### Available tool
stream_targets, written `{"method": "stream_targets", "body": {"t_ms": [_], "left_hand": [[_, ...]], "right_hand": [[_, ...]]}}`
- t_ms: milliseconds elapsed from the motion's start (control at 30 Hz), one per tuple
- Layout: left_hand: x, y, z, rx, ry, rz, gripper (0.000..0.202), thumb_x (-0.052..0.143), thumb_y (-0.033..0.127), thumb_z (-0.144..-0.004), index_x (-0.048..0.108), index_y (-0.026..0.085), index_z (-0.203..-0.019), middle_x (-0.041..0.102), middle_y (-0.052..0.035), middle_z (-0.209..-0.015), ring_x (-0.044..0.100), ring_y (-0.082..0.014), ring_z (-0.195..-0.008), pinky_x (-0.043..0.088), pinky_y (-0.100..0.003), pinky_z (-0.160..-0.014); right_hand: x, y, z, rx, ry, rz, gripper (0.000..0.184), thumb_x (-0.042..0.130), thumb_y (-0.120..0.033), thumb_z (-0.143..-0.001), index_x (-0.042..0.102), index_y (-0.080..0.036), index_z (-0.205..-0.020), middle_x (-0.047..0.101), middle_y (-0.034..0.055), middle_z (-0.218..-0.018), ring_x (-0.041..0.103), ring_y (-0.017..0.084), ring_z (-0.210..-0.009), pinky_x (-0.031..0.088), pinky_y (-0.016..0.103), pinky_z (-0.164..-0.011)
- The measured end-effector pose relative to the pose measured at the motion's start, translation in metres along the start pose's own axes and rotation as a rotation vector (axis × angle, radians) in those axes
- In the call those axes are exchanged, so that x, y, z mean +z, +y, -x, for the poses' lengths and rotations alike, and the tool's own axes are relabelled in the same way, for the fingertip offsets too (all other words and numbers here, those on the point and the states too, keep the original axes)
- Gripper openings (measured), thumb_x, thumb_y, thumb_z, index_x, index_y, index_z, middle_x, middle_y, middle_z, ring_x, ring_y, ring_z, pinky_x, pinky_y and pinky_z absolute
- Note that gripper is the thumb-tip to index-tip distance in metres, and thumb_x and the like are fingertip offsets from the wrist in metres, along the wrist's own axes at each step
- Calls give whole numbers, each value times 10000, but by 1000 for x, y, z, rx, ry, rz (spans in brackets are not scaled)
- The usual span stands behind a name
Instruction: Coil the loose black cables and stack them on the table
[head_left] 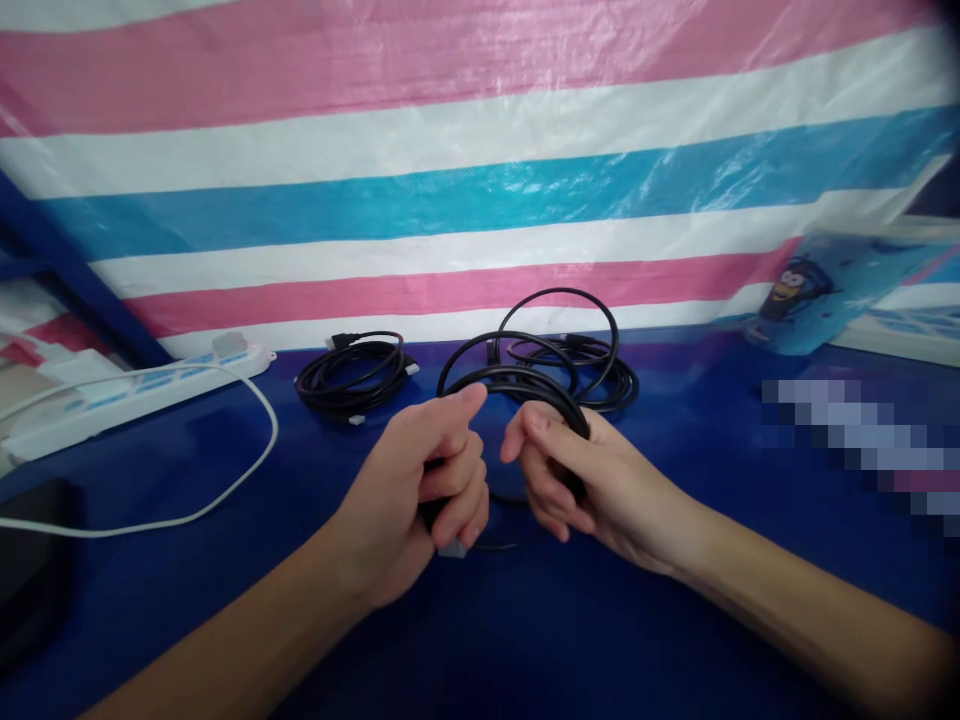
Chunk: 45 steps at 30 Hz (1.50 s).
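A looped black cable (517,374) arches between my two hands above the blue table. My left hand (435,470) is closed around the cable, its thumb lying along the top; a grey connector end (452,548) pokes out below the fingers. On the other side, my right hand (562,460) has its fingers curled around the loops. Part of the cable inside both fists is hidden. Just beyond the hands lies a second coil of black cable (619,385). Further left rests another black coiled cable (352,375) with its plugs showing.
A white power strip (135,395) lies at the left, with a white cord (274,430) curving from it. Near the left edge is a dark object (34,570). A blue cartoon-printed pouch (806,295) stands at the right back, before a striped sheet (450,200).
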<state>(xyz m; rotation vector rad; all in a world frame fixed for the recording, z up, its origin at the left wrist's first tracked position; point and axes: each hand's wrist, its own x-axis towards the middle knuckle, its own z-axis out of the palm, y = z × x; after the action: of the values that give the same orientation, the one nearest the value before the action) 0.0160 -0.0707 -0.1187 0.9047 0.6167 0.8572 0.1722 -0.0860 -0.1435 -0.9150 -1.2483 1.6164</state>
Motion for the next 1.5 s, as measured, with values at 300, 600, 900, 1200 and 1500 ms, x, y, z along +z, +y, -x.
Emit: {"method": "stream_targets", "body": {"t_ms": [300, 600, 900, 1200, 1500], "left_hand": [[-1, 0, -10, 159, 289, 43, 260, 619, 400, -795, 652, 144, -819, 646, -31, -1017, 594, -102, -986, 498, -137, -729], [1, -7, -9, 18, 314, -102, 545, 594, 682, -674, 647, 191, -906, 608, -24, -988, 576, -97, -739, 484, -168, -504], [-2, -5, -7, 28, 120, -51, 334, 623, 437, -765, 560, 141, -625, 515, 5, -588, 536, -86, -549, 467, -191, -484], [-8, 12, -5, -4, 1, -159, 342, 602, 309, -792, 436, 136, -549, 419, 47, -478, 436, -24, -405, 383, -146, -446], [-4, 16, 0, -62, 78, -89, 414, 578, 256, -804, 240, 187, -576, 150, 104, -432, 102, -2, -321, 114, -153, -312]], "right_hand": [[-1, 19, -6, -10, -168, -122, 504, 778, -278, -650, 481, -161, -1040, 635, 24, -847, 635, 90, -775, 494, 213, -734], [10, 17, 1, 51, -71, -212, 343, 743, -201, -683, 578, -145, -978, 655, 11, -715, 632, 83, -661, 504, 199, -666], [6, 13, -1, 19, 3, 28, 312, 582, -430, -838, 584, -118, -832, 565, 8, -496, 636, 113, -665, 495, 227, -717], [3, -2, 4, 113, 54, -18, 241, 519, -391, -873, 545, -154, -844, 213, -101, -365, 260, 8, -315, 423, 174, -500], [9, -6, 6, 69, 111, -106, 184, 631, -323, -771, 572, -166, -845, 227, -87, -420, 212, 6, -336, 285, 138, -354]]}}
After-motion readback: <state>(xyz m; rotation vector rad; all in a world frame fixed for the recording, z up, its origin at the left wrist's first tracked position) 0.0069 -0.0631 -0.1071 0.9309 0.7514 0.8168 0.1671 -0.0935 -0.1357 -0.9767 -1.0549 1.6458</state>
